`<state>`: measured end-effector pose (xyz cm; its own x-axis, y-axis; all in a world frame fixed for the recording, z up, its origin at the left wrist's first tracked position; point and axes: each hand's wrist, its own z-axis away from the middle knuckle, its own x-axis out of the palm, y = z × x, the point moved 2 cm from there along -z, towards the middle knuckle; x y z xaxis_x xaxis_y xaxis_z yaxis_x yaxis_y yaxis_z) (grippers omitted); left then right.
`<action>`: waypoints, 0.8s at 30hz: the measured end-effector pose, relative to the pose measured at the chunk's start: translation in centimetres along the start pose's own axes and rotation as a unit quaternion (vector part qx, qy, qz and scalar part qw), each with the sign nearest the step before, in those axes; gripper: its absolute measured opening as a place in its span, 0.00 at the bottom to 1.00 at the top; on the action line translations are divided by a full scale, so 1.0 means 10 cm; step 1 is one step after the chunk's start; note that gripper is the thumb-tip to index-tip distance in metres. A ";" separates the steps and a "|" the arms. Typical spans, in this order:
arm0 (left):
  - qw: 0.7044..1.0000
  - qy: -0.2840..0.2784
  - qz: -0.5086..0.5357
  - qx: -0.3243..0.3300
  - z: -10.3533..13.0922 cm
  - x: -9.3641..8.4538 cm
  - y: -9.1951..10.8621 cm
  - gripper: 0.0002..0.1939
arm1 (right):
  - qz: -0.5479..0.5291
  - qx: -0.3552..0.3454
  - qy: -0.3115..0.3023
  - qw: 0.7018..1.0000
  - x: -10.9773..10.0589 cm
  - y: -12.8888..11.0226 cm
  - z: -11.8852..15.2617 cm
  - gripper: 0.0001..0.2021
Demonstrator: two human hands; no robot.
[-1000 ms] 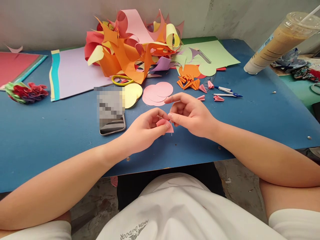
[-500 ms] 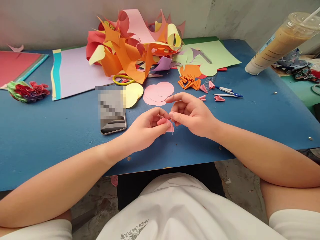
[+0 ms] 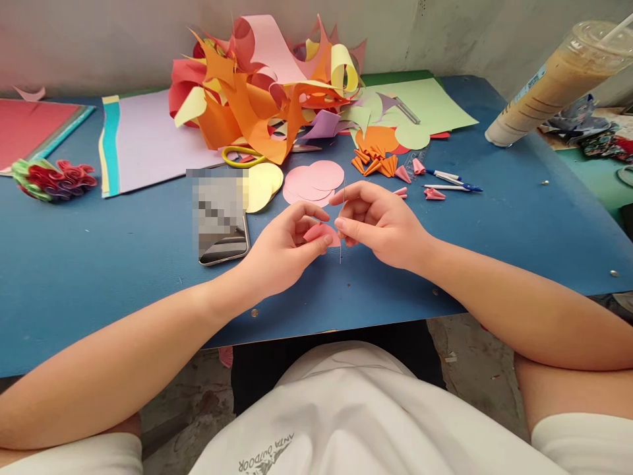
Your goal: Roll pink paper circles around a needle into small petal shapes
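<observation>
A folded piece of pink paper [image 3: 321,233] is pinched in my left hand [image 3: 291,249]. My right hand [image 3: 378,221] grips a thin, needle-like stick [image 3: 341,252] that stands nearly upright beside the paper's right edge. Just beyond my hands lie overlapping pink paper circles [image 3: 316,179], with yellow circles [image 3: 264,187] to their left. Several small folded orange cones [image 3: 374,161] and a few pink folded pieces [image 3: 434,194] rest to the right of the pink circles.
Curled paper scraps [image 3: 267,92] are heaped at the back, with yellow-handled scissors [image 3: 242,156] in front. A phone [image 3: 223,244] lies left, a ruffled paper flower [image 3: 57,179] farther left. Pens [image 3: 452,183] lie right; a tall drink cup [image 3: 554,86] stands back right.
My left hand has moved slightly left, and its fingers have loosened a little around the pink paper, which has shifted up and left. My right hand has barely moved.
</observation>
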<state>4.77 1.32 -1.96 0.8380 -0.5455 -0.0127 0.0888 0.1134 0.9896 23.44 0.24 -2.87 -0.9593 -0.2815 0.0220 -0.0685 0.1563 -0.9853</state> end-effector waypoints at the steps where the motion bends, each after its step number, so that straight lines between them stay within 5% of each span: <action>1: 1.000 0.002 -0.004 0.003 0.00 0.00 0.01 0.12 | -0.003 -0.001 0.000 1.000 0.00 0.00 0.00 0.14; 24: 0.990 0.037 0.127 0.046 0.01 -0.01 0.05 0.16 | -0.054 0.015 0.021 0.998 0.03 -0.06 -0.02 0.18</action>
<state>4.65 1.31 -1.48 0.8640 -0.4472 0.2313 -0.1763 0.1615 0.9710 23.18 0.27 -2.19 -0.9578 -0.2543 0.1341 -0.1635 0.0982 -0.9816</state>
